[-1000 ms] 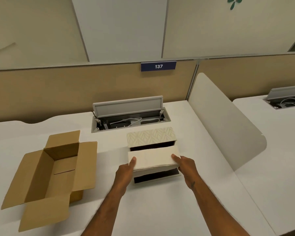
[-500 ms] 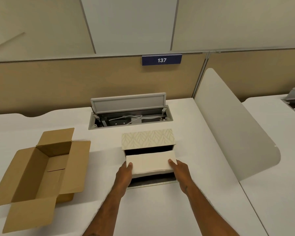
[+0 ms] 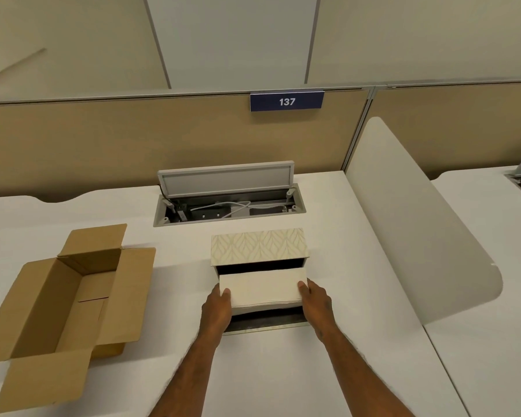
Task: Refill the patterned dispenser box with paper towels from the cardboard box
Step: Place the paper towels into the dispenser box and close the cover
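Observation:
The patterned dispenser box [image 3: 258, 245] stands on the white desk with its front flap folded down flat toward me. A cream stack of paper towels [image 3: 260, 288] sits partly inside its dark opening. My left hand [image 3: 216, 308] grips the stack's left end and my right hand [image 3: 315, 302] grips its right end. The brown cardboard box [image 3: 69, 299] lies open at the left, and its visible inside shows no towels.
An open cable hatch [image 3: 229, 203] with a raised grey lid lies behind the dispenser. A curved white divider panel [image 3: 418, 224] rises at the right. A tan partition with a "137" sign [image 3: 287, 101] bounds the desk's far side.
Both hands have pushed the towel stack further into the dispenser's opening. The camera has shifted slightly, so the cardboard box sits further left in view.

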The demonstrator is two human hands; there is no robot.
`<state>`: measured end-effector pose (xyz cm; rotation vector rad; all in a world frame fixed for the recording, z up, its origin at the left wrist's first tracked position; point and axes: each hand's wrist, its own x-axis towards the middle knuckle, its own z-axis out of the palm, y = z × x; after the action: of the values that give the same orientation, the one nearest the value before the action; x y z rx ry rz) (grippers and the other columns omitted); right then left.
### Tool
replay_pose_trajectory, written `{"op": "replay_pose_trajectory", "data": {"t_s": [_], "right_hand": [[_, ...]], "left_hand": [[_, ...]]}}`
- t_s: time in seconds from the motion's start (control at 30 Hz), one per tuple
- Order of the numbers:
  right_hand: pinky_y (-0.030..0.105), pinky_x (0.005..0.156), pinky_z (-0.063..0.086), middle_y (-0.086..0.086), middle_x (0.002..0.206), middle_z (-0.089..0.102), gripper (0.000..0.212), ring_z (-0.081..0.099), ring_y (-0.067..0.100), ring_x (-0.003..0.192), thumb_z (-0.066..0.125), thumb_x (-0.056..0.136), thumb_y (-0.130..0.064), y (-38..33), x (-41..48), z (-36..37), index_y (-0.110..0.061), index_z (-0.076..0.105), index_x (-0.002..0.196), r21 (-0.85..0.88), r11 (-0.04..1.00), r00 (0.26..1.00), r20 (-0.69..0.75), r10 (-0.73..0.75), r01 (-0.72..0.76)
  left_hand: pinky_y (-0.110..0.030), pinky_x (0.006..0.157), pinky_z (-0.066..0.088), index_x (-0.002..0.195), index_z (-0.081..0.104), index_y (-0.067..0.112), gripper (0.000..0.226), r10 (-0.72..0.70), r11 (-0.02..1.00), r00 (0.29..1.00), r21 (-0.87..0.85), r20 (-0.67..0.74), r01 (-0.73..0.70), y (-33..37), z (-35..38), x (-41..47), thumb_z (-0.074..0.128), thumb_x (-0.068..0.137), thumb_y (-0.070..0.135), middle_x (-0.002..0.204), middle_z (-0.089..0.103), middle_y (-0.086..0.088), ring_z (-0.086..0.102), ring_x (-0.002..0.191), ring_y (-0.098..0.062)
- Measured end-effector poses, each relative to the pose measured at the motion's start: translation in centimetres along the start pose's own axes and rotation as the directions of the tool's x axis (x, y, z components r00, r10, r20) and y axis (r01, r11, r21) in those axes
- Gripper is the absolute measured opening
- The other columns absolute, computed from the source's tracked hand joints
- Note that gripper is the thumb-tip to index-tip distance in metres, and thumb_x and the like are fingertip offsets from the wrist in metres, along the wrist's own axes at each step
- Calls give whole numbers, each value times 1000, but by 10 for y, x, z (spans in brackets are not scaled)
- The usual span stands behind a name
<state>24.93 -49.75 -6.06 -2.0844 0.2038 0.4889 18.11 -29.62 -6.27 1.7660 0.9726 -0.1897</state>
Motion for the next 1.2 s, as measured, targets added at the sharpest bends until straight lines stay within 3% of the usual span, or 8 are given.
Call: {"op": "replay_pose_trajectory", "data": {"t_s": [0.3, 0.57, 0.7, 0.8, 0.87, 0.97, 1.1, 1.2], "right_hand": [[42, 107, 43, 9, 131, 59, 44, 54, 26, 118, 27, 104, -36, 0, 2, 0, -16, 49, 137, -8, 1000, 999, 28, 24, -23], [39, 109, 39, 9, 137, 55, 46, 51, 26, 123, 26, 104, -37, -5, 3, -5, -16, 46, 140, 2, 999, 997, 52, 52, -52], [40, 115, 33, 8, 147, 47, 52, 45, 25, 132, 30, 103, -43, -6, 5, -15, -14, 39, 145, 97, 990, 989, 119, 88, -100], [39, 118, 28, 8, 152, 41, 55, 39, 26, 139, 30, 102, -45, -17, 11, -27, -14, 36, 147, 147, 987, 997, 17, 69, -71], [41, 118, 28, 8, 153, 40, 55, 38, 28, 140, 30, 102, -46, -33, 19, -36, -15, 36, 147, 113, 994, 999, -50, 3, 2], [45, 116, 28, 9, 154, 38, 55, 37, 31, 141, 31, 102, -45, -61, 35, -42, -18, 32, 150, -22, 994, 994, -10, -111, 111], [44, 114, 31, 10, 155, 35, 53, 37, 33, 140, 35, 104, -34, -79, 49, -37, -17, 23, 153, -144, 977, 984, 110, -142, 157], [42, 114, 30, 11, 156, 33, 54, 35, 33, 141, 37, 104, -30, -77, 52, -36, -20, 18, 154, -178, 973, 985, 115, -125, 144]], "left_hand": [[-32, 97, 38, 146, 32, 20, 45, 23, 989, 995, -149, 100, -8, 0, -6, 3, 35, 102, 15, 141, 48, -7, 45, 113, -20], [-31, 96, 37, 145, 31, 22, 48, 38, 966, 986, -259, 160, 5, -3, -8, -1, 43, 98, 14, 136, 48, -4, 45, 111, -18], [-40, 106, 35, 147, 29, 23, 53, -16, 947, 987, -315, 162, 67, -1, -15, 3, 47, 97, 27, 150, 39, -6, 42, 127, -27], [-46, 114, 23, 152, 15, 25, 68, -23, 931, 994, -359, 102, 58, 10, -29, 10, 41, 95, 53, 160, 21, -4, 26, 143, -28], [-47, 115, 23, 152, 12, 27, 71, -9, 952, 999, -307, 35, 19, 26, -41, 19, 33, 93, 61, 161, 18, -4, 25, 144, -29], [-48, 113, 26, 152, 13, 27, 65, 75, 986, 997, -149, -17, -77, 51, -53, 34, 33, 97, 55, 161, 21, -6, 26, 144, -31], [-46, 113, 30, 153, 7, 24, 62, 184, 983, 978, -27, 100, -182, 70, -52, 44, 39, 101, 36, 159, 26, -6, 30, 143, -31], [-48, 112, 32, 153, 4, 25, 65, 215, 972, 967, 69, 137, -226, 72, -50, 43, 42, 101, 29, 160, 22, -6, 28, 144, -33]]}}
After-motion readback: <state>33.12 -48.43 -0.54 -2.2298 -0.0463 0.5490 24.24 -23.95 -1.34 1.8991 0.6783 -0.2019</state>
